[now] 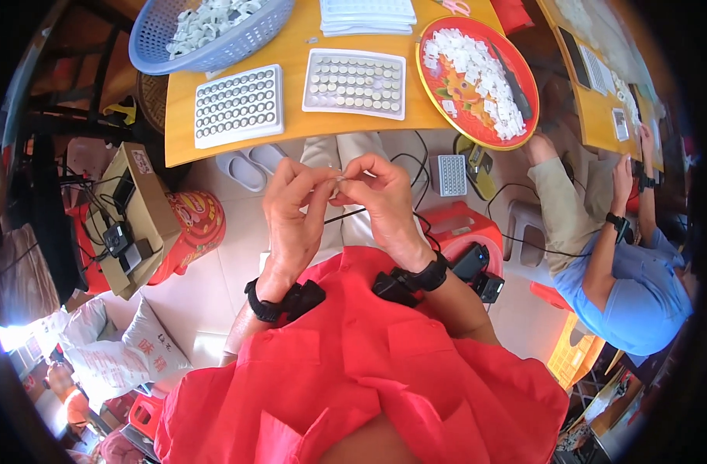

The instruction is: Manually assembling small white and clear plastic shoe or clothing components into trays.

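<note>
My left hand and my right hand meet above my lap, in front of the table edge. The fingertips of both are closed on one small pale piece, too small and covered to name. Beyond them on the table lies a white tray with rows of pale round discs, a few places bare. To its left is a stack of white trays holding silvery round pieces. On the right a red round platter with a gold rim carries a heap of small white plastic pieces and a dark-handled tool.
A blue basket of pale parts stands at the table's far left, with stacked white trays at the back. Cables cross the floor by a red stool. A person in a blue shirt works on the right. A cardboard box stands left.
</note>
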The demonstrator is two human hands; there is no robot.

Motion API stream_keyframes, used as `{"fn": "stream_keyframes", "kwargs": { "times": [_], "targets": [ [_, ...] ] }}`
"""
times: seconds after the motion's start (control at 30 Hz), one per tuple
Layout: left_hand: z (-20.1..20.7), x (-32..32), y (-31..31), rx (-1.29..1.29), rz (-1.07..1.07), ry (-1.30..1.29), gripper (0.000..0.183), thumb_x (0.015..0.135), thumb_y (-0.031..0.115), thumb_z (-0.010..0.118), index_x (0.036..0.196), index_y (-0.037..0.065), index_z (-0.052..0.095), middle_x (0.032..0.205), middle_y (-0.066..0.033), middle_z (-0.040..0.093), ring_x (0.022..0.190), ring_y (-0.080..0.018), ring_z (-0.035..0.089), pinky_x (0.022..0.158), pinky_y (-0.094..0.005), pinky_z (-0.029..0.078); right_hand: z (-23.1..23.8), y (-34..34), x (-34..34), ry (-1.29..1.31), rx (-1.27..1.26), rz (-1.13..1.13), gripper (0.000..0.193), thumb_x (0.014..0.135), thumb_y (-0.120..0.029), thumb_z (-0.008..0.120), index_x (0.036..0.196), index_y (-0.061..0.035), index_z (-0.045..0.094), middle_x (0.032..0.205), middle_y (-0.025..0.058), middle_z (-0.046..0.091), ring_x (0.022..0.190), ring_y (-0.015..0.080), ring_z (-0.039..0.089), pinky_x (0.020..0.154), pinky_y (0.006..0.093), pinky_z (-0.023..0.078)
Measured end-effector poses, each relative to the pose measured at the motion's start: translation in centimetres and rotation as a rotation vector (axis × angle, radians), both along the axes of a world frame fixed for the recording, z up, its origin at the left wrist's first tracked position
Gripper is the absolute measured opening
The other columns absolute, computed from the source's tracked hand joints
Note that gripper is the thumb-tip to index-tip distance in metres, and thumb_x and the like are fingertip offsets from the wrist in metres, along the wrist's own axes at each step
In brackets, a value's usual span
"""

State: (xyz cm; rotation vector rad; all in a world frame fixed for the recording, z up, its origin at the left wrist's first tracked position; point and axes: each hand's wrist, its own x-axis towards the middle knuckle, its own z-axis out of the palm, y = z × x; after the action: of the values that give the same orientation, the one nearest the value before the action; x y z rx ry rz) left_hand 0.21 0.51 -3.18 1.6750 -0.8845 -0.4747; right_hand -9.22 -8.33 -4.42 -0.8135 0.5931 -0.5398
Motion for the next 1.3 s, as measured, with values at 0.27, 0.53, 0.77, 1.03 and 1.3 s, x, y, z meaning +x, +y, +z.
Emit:
{"fn": "stream_keyframes", "kwargs": {
  "times": [0.27, 0.53, 0.77, 1.03, 1.3],
  "targets": [
    [0.4, 0.7, -0.1, -0.018, -0.060, 0.252, 0.020, 0.080, -0.005, 0.057, 0.098, 0.000, 0.062, 0.086, -0.0050, 0.047, 0.079, -0.0139, 0.059, 0.062, -0.0236, 0.049, -0.5, 0.4, 0.4, 0.030, -0.171, -0.066, 0.007, 0.081, 0.001, 0.058, 0.087, 0.0033, 0.054, 0.079, 0.0068, 0.060, 0.070, 0.0112, 0.061, 0.063, 0.0247, 0.054],
    [0.1, 1.1, -0.1, -0.079, -0.060, 0.412, 0.017, 0.080, -0.007, 0.054, 0.096, -0.004, 0.059, 0.093, -0.0067, 0.047, 0.074, -0.0162, 0.063, 0.067, -0.0233, 0.052, 0.5, 0.0, 0.7, 0.075, -0.260, 0.003, 0.010, 0.081, 0.004, 0.058, 0.089, 0.0030, 0.053, 0.081, 0.0044, 0.057, 0.072, 0.0086, 0.058, 0.065, 0.0243, 0.054],
    [-0.2, 1.4, -0.3, 0.002, -0.002, 0.287, 0.011, 0.079, -0.005, 0.055, 0.089, -0.001, 0.059, 0.088, -0.0059, 0.048, 0.077, -0.0145, 0.059, 0.065, -0.0248, 0.052, -0.7, 0.3, 1.4, 0.222, -0.353, -0.009, 0.009, 0.077, 0.003, 0.061, 0.082, -0.0004, 0.054, 0.073, -0.0009, 0.051, 0.066, 0.0038, 0.049, 0.058, 0.0194, 0.050],
    [-1.3, 1.3, 0.0, -0.027, 0.000, 0.287, 0.011, 0.079, -0.005, 0.053, 0.086, 0.000, 0.060, 0.086, -0.0054, 0.047, 0.073, -0.0143, 0.059, 0.061, -0.0237, 0.051, -1.0, 0.6, 1.1, 0.305, -0.583, 0.040, 0.008, 0.080, 0.004, 0.058, 0.084, 0.0028, 0.052, 0.072, 0.0029, 0.056, 0.064, 0.0055, 0.055, 0.053, 0.0192, 0.049],
    [-0.4, 1.6, -0.6, -0.101, -0.035, 0.424, 0.015, 0.081, -0.001, 0.056, 0.096, -0.001, 0.060, 0.092, -0.0054, 0.049, 0.079, -0.0151, 0.060, 0.066, -0.0240, 0.051, 1.9, -1.6, 1.4, 0.372, -0.790, 0.021, 0.007, 0.077, -0.002, 0.060, 0.080, -0.0003, 0.054, 0.063, 0.0042, 0.054, 0.058, 0.0098, 0.054, 0.053, 0.0239, 0.046]
  ]
}}
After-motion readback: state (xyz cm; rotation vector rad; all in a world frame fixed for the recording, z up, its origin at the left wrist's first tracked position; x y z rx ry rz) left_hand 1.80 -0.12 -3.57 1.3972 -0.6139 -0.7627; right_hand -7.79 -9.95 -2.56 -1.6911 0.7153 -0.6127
